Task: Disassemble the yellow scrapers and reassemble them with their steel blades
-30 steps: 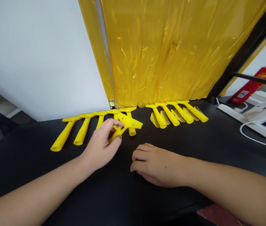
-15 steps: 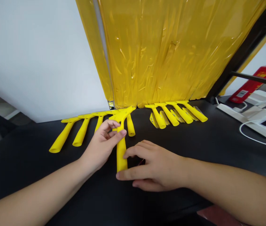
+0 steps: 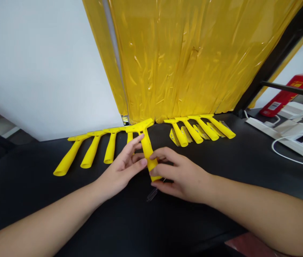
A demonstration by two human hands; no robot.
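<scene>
The fingers of your left hand [image 3: 119, 173] and right hand [image 3: 187, 178] both grasp the yellow handle [image 3: 147, 146]; squeeze lightly and evenly so its head doesn't twist.

Likely a workshop bench area

Black counter [image 3: 108, 217], rows of yellow scraper handles [image 3: 110, 148], yellow plastic sheeting [image 3: 178, 60], white power strip [image 3: 282, 137].
</scene>
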